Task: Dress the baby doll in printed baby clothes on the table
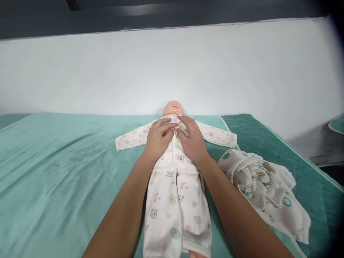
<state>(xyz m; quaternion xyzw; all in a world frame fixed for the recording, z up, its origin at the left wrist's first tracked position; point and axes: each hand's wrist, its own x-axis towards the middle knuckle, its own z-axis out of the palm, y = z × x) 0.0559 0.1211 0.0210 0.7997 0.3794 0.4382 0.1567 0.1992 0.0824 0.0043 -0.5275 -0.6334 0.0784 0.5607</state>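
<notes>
Left hand and right hand, half-curled, grip unclear, should be gently aligning the white, animal-printed cloth top at twelve o'clock.

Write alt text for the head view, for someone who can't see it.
A person's left hand and right hand rest on the front of a white animal-print baby shirt worn by a doll lying face up. It also wears matching pants. A crumpled white printed cloth lies to the right on green bedding.
</notes>
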